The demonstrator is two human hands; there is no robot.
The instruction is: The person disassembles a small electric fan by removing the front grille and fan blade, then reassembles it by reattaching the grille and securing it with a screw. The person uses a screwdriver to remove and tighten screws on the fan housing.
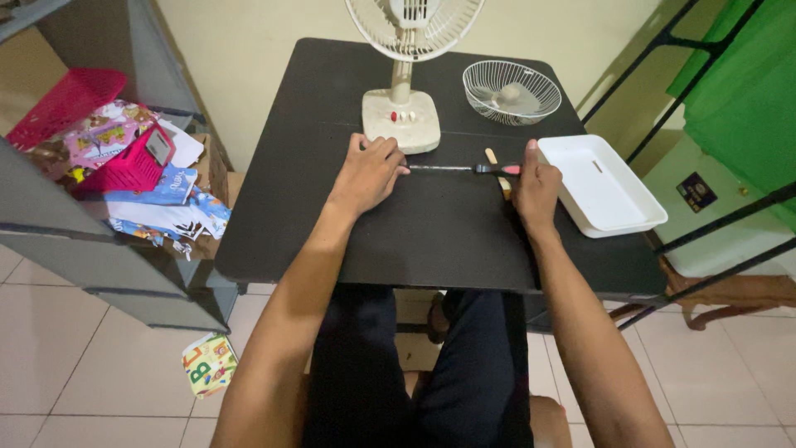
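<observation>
Black and matte, the table (448, 241) is seen from the head camera with a cream desk fan (404, 83) standing at its far edge. Just in front of the fan's base, a screwdriver (464, 168) is laid flat, its thin shaft pointing toward the left hand (369, 172) and its black-and-red handle toward the right hand (536, 187). The left hand is rested palm down in front of the fan's base, fingers together and curled slightly, close to the shaft tip; whether the tip is actually touched cannot be told. The right hand is set on its edge to the right of the fan's base, with the thumb and fingers closed lightly about the handle's end, though the grip is partly hidden. A pale wooden stick (496, 168) is seen just beside the handle. To the right of the fan, a detached wire fan guard (511, 91) lies on the table, and a white tray (599, 184) is placed nearer, beside the right hand. For a sound pick-up, the handle would best be wrapped fully before lifting, the shaft being steadied meanwhile by the left hand.
</observation>
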